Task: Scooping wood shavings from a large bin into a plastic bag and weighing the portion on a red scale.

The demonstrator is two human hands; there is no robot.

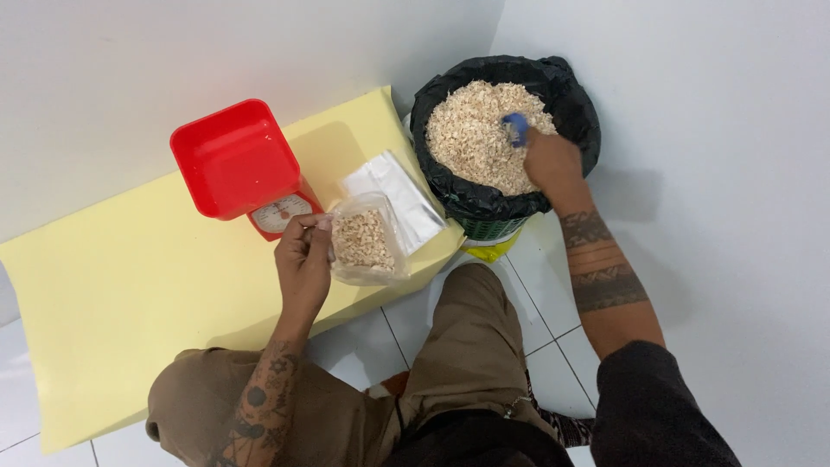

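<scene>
My left hand pinches the rim of a clear plastic bag partly filled with pale beige chips, held above the yellow sheet. My right hand reaches into a bin lined with black plastic, gripping a blue scoop that is dug into the heap of the same pale chips. A red kitchen scale with a square red pan stands on the sheet just left of the bag.
A stack of flat silvery-white bags lies on the yellow sheet between scale and bin. White walls meet in a corner behind the bin. My knees in brown trousers rest on white floor tiles below.
</scene>
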